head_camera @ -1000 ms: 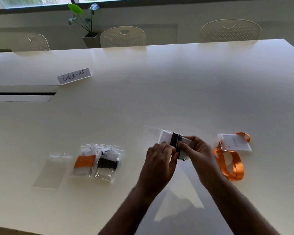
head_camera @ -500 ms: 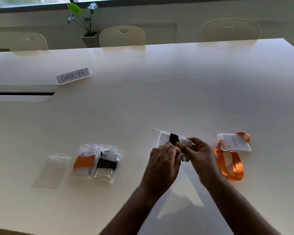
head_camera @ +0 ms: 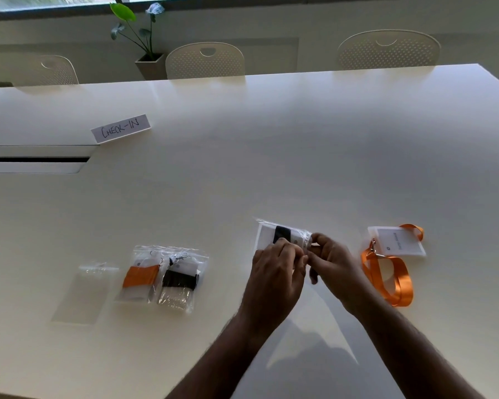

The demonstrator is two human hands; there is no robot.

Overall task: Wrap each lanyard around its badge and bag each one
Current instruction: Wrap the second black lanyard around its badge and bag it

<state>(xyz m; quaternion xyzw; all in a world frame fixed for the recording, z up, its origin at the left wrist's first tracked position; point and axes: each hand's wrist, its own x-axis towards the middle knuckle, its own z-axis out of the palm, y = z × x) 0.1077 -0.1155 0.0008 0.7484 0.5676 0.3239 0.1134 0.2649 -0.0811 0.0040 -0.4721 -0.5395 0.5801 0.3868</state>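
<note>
While the black-wrapped badge (head_camera: 281,234) sits inside a clear bag (head_camera: 264,230) held just above the desk (head_camera: 300,145), the bag's right end is pinched by the left hand (head_camera: 274,272) and the right hand (head_camera: 333,264), so it looks ready to be pressed shut. The bag is laid long-ways from left to right, stretching left and far from both hands, and two filled bags (head_camera: 162,276) and one spare bag (head_camera: 84,292) are laid to the left. An unwrapped orange lanyard (head_camera: 386,277) with its badge (head_camera: 398,240) is left just right of the right hand, which is nearer to it.
</note>
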